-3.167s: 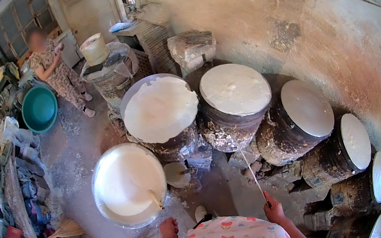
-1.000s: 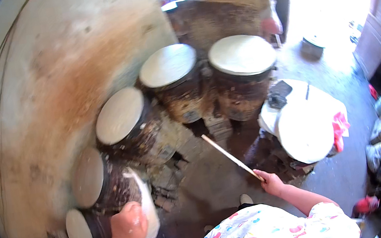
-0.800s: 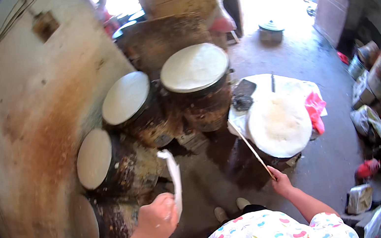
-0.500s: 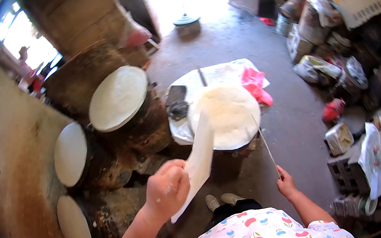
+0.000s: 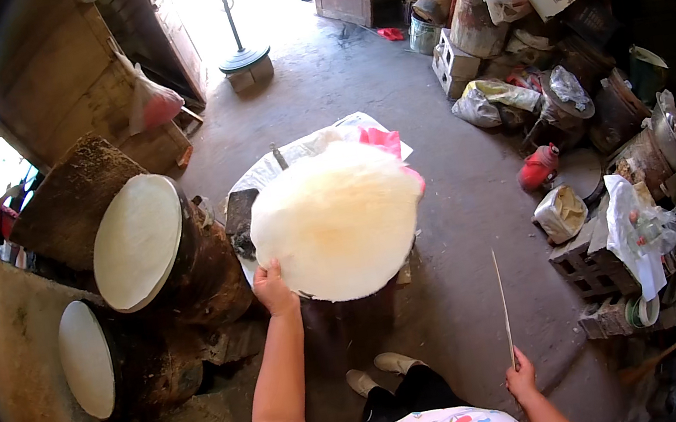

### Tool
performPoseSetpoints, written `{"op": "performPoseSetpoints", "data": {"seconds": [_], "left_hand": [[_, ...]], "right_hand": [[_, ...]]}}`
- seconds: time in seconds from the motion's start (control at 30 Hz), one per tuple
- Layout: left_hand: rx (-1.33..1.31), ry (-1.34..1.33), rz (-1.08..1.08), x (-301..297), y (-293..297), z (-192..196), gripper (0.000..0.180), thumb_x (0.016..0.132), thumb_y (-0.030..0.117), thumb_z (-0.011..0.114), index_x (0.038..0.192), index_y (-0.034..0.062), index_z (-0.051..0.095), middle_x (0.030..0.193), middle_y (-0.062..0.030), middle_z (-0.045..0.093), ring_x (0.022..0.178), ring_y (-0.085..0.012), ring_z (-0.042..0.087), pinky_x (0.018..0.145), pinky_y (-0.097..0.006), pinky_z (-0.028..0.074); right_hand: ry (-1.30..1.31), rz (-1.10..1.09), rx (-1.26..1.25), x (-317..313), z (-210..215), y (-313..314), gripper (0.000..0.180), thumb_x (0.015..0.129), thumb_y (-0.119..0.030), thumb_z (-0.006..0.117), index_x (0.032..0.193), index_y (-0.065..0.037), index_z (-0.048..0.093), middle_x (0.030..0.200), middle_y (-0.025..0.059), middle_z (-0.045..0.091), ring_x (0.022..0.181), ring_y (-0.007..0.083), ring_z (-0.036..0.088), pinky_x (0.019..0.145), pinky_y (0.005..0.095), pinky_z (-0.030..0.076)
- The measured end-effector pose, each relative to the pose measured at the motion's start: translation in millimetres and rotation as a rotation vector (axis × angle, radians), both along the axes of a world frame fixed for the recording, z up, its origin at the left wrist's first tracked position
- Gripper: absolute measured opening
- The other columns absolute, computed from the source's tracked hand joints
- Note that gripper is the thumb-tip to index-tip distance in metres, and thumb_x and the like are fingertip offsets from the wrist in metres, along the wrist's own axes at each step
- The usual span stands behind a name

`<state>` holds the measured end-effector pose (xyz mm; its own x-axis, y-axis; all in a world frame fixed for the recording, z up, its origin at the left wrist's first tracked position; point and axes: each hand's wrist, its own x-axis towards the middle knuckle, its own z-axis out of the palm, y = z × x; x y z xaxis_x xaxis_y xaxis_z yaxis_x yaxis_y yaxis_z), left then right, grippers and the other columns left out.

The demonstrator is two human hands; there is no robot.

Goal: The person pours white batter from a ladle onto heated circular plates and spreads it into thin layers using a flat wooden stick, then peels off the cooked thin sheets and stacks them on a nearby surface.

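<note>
Pinched in left hand (image 5: 272, 285) at seven o'clock — white sheet (image 5: 338, 220), earlier hanging, now spread flat; right hand (image 5: 521, 378) grips thin stick (image 5: 504, 308).

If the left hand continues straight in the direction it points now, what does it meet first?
The left hand points up and away, already touching the edge of the round white sheet. Going on, it would slide over that sheet first; depth is hard to judge.

Round white sheet (image 5: 338, 221) — flat, outspread

Matt sheet (image 5: 338, 220) — paper-thin (soft) — rough concrete floor (image 5: 463, 218).
</note>
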<state>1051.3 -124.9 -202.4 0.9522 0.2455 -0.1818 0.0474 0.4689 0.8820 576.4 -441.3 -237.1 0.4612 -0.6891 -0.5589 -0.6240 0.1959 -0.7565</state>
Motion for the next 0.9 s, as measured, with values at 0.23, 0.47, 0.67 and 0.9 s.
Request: {"op": "performPoseSetpoints", "data": {"seconds": [0.23,0.47,0.67,0.9], "left_hand": [[0.054,0.502,0.008,-13,-29,-121,0.015,0.084,-0.002,0.056,0.098,0.0009,0.056,0.093,-0.0090,0.062,0.075,-0.0216,0.063,0.060,-0.034,0.054],[0.098,0.794,-0.305,-54,-63,-107,0.032,0.085,-0.002,0.051,0.117,0.0001,0.049,0.107,-0.0155,0.060,0.092,-0.0307,0.065,0.065,-0.044,0.059],[0.196,0.892,-0.488,-68,-36,-103,0.029,0.092,0.016,0.054,0.110,-0.0062,0.049,0.083,-0.0219,0.063,0.065,-0.0346,0.066,0.049,-0.040,0.056],[0.145,0.741,-0.261,-144,34,-67,0.013,0.087,0.013,0.054,0.083,0.0016,0.058,0.068,-0.0123,0.060,0.055,-0.0260,0.064,0.047,-0.036,0.055]], "right_hand": [[0.103,-0.015,0.004,-27,-20,1,0.070,0.076,0.011,0.044,0.142,-0.012,0.039,0.061,0.0032,0.054,0.041,0.0109,0.046,0.036,0.0275,0.038],[0.031,0.067,0.063,6,-17,-9,0.071,0.076,0.011,0.044,0.142,-0.013,0.040,0.063,0.0034,0.056,0.041,0.0109,0.046,0.035,0.0275,0.037],[-0.076,0.357,0.014,55,-20,-28,0.065,0.077,0.011,0.044,0.139,-0.008,0.042,0.079,0.0060,0.062,0.052,0.0112,0.054,0.044,0.0264,0.043],[-0.346,0.832,-0.369,162,11,-2,0.061,0.078,0.008,0.047,0.138,-0.006,0.045,0.085,0.0053,0.060,0.064,0.0102,0.051,0.057,0.0245,0.042]]}}
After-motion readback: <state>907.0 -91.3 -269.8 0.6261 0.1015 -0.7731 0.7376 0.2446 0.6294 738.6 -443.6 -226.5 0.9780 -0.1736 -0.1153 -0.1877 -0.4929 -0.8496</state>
